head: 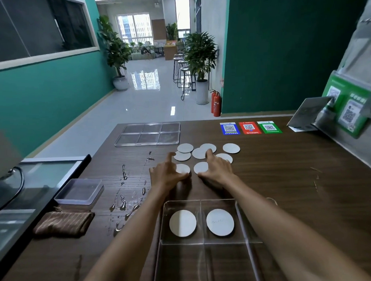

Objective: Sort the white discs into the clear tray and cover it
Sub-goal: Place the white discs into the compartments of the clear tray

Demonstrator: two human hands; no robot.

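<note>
A dark, wood-grain table [276,179] stands at the near end of a hallway with teal walls and a glossy pale floor.

Taking the clear divided tray [242,222] at the near edge as the landmark: far to its left lies a folded brown striped cloth [64,223], soft and ribbed, and just beyond the cloth sits a shallow frosted plastic box [80,191]. Between cloth and tray, streaks of spilled water [123,203] shine on the wood. Beyond the tray, on the far left part of the table, rests a flat clear plastic lid [148,134] moulded into six square panels.

The tray itself is rigid and transparent with thin partition walls. Its two far compartments each hold one round, flat, matte white disc: the left tray disc [182,223] and the right tray disc [220,222]. The near compartments show only wood through the base.

Beyond the tray lies a cluster of eight loose white discs [231,148], some overlapping.

The left hand [168,172] reaches over the tray, forefinger extended, thumb and fingers pinching the nearest left disc [183,168]. The right hand [218,170] stretches alongside, forefinger raised, thumb and fingers pinching the neighbouring disc [201,167].

Farther right sit three glossy rectangular code cards [250,128]: blue, red, green.
</note>
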